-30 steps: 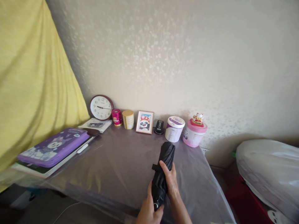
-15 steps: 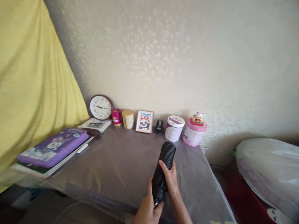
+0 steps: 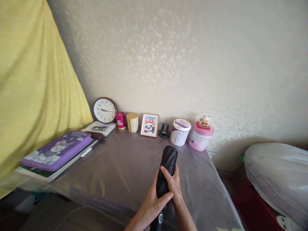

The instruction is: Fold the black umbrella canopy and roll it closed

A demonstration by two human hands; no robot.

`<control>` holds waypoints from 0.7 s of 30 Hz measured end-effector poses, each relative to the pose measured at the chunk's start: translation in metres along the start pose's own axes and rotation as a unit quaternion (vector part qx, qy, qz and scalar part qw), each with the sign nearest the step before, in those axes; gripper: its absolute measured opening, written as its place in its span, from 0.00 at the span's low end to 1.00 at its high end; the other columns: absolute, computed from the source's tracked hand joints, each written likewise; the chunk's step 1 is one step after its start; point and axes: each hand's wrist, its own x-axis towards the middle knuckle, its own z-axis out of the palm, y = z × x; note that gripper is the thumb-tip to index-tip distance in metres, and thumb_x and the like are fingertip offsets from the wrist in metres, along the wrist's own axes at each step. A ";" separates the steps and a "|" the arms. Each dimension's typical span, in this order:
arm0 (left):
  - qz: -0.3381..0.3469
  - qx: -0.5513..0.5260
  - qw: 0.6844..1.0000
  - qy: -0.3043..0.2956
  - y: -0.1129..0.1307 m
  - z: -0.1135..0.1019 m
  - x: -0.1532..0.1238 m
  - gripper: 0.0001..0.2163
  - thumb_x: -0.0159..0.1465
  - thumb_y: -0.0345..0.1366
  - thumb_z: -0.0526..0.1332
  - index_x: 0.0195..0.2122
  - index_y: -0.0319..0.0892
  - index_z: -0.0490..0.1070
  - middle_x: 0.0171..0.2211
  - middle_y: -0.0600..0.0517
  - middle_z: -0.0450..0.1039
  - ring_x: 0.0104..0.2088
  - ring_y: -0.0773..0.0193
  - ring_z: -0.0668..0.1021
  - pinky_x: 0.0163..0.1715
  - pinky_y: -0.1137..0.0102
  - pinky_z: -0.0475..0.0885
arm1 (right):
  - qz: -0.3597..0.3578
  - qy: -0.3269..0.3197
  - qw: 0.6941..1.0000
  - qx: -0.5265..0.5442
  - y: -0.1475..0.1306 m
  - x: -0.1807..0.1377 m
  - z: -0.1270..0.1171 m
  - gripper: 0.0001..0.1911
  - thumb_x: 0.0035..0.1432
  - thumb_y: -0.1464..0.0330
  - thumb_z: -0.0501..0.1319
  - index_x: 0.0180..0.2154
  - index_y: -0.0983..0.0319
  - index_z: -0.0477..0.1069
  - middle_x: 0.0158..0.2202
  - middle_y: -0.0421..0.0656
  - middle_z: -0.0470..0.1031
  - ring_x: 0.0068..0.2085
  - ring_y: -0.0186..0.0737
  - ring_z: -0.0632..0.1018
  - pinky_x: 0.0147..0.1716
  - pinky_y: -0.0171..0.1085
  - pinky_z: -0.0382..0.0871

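Note:
A folded black umbrella (image 3: 168,160) points away from me over the plastic-covered table (image 3: 120,170). My right hand (image 3: 174,186) is wrapped round the umbrella's middle from the right. My left hand (image 3: 151,205) is closed over the lower part of the canopy from the left, its fingers meeting the right hand. The handle's end with a round button (image 3: 160,218) pokes out below both hands. The far tip of the umbrella is free in front of the tubs.
Along the wall stand a round clock (image 3: 105,110), a pink tin (image 3: 120,120), a yellow tin (image 3: 132,122), a panda picture frame (image 3: 149,125), a white-purple tub (image 3: 180,132) and a pink tub (image 3: 201,135). A purple case (image 3: 56,150) lies left. A plastic bag (image 3: 276,176) sits right.
My left hand has slid up from the handle end onto the canopy next to my right hand. The umbrella has swung slightly left and the handle now shows below.

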 end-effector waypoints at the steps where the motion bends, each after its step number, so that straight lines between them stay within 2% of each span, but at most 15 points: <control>1: 0.008 -0.016 1.000 -0.005 0.001 0.001 0.000 0.37 0.56 0.41 0.62 0.63 0.41 0.45 0.61 0.46 0.56 0.60 0.55 0.61 0.57 0.65 0.60 | -0.004 -0.001 1.000 -0.011 -0.001 0.000 0.000 0.38 0.40 0.56 0.68 0.52 0.62 0.62 0.43 0.44 0.75 0.45 0.47 0.75 0.46 0.39 0.67; 5: -0.016 -0.065 0.998 -0.017 0.003 0.001 -0.001 0.32 0.58 0.40 0.60 0.62 0.43 0.49 0.58 0.48 0.62 0.55 0.56 0.68 0.51 0.66 0.67 | -0.041 -0.004 0.998 -0.048 -0.004 0.001 -0.002 0.50 0.40 0.56 0.69 0.61 0.63 0.50 0.56 0.49 0.64 0.56 0.50 0.67 0.55 0.42 0.58; 8: 0.009 -0.064 0.998 -0.017 -0.001 0.001 -0.001 0.32 0.59 0.36 0.59 0.63 0.42 0.48 0.58 0.48 0.63 0.57 0.56 0.66 0.54 0.66 0.64 | -0.053 -0.004 0.996 -0.072 -0.005 0.003 -0.001 0.55 0.39 0.56 0.69 0.63 0.63 0.45 0.59 0.52 0.61 0.58 0.53 0.64 0.56 0.45 0.55; 12: 0.040 0.064 0.997 0.027 -0.017 0.003 -0.001 0.35 0.56 0.33 0.59 0.63 0.41 0.45 0.59 0.45 0.61 0.59 0.56 0.64 0.56 0.63 0.61 | -0.074 0.013 0.992 -0.106 -0.002 0.005 0.003 0.55 0.40 0.55 0.68 0.63 0.65 0.43 0.59 0.55 0.59 0.59 0.56 0.62 0.57 0.48 0.54; 16: 0.059 0.218 0.972 0.061 -0.034 0.005 -0.005 0.35 0.57 0.33 0.57 0.64 0.40 0.44 0.60 0.43 0.59 0.58 0.55 0.66 0.54 0.63 0.62 | -0.127 0.040 0.981 -0.140 0.007 0.007 0.009 0.53 0.43 0.56 0.65 0.63 0.66 0.41 0.62 0.56 0.54 0.61 0.56 0.57 0.58 0.49 0.53; 21: 0.040 0.278 0.957 0.076 -0.038 0.010 -0.006 0.34 0.56 0.34 0.56 0.63 0.37 0.44 0.59 0.39 0.58 0.56 0.53 0.67 0.52 0.63 0.64 | -0.160 0.064 0.968 -0.184 0.016 0.010 0.018 0.51 0.47 0.56 0.62 0.63 0.69 0.39 0.63 0.60 0.48 0.62 0.58 0.54 0.57 0.52 0.53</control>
